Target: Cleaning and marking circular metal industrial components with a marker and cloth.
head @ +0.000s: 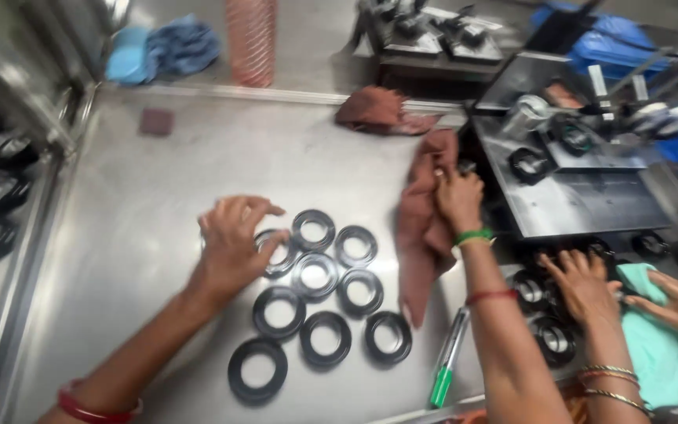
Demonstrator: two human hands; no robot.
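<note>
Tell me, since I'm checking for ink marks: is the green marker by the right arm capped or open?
Cannot tell. The green marker lies flat on the metal table; its ends are too blurred to show a cap.

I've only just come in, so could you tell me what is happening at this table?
A person's left hand rests on one of the black rings laid flat in a cluster on the metal table. Their right hand grips a brown cloth that hangs down to the table. A green marker lies near that forearm. At the right, a co-worker's hands handle more rings with a teal cloth.
</note>
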